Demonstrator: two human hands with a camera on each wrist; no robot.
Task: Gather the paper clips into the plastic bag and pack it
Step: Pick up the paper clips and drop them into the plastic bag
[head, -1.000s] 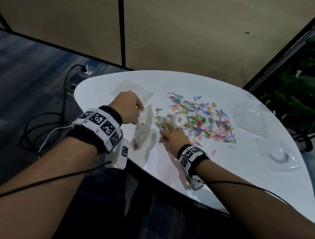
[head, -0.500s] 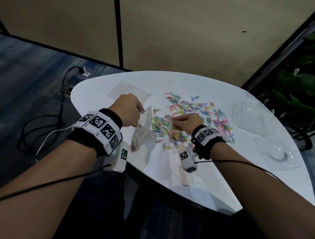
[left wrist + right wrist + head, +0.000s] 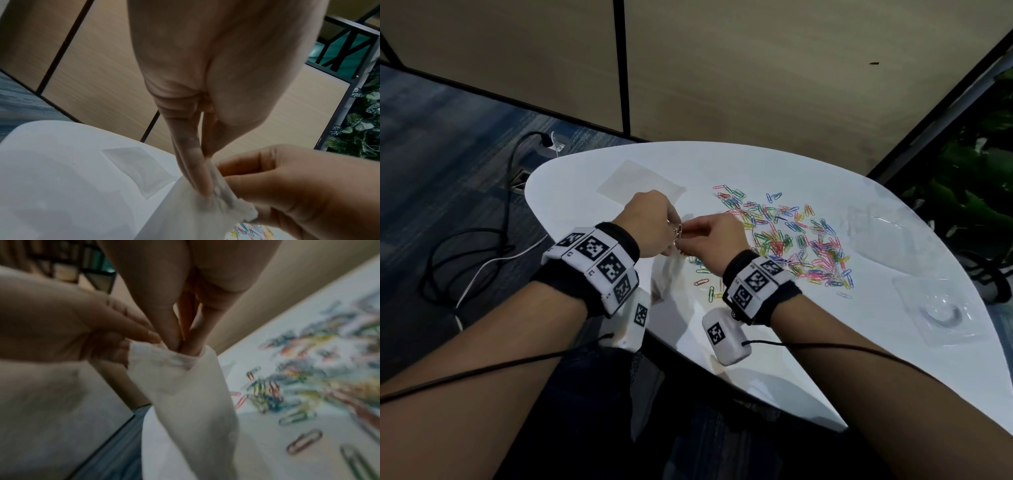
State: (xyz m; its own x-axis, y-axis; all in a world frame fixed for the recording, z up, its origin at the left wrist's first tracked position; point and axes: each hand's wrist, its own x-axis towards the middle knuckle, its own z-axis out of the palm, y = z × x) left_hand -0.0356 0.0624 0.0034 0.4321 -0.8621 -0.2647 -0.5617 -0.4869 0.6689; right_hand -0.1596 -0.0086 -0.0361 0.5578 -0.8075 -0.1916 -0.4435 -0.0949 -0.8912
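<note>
A heap of coloured paper clips (image 3: 791, 240) lies on the white table (image 3: 774, 342); the right wrist view shows the clips (image 3: 308, 378) blurred. My left hand (image 3: 669, 224) pinches the rim of a small clear plastic bag (image 3: 666, 274), which hangs down toward the table edge. My right hand (image 3: 686, 233) meets it at the bag's mouth, pinching a few clips (image 3: 678, 234). In the right wrist view its bunched fingertips (image 3: 174, 340) sit inside the bag (image 3: 189, 402) opening. The left wrist view shows my left fingers (image 3: 197, 175) gripping the bag (image 3: 185, 219) rim.
A second flat clear bag (image 3: 640, 180) lies at the table's far left. Clear plastic sheets (image 3: 883, 240) and a clear packet holding a ring (image 3: 941, 311) rest on the right side. Cables (image 3: 465, 246) trail on the floor at left; a plant (image 3: 979, 192) stands at right.
My right hand left the heap and moved left to the bag's mouth with a few clips. My left hand kept hold of the bag.
</note>
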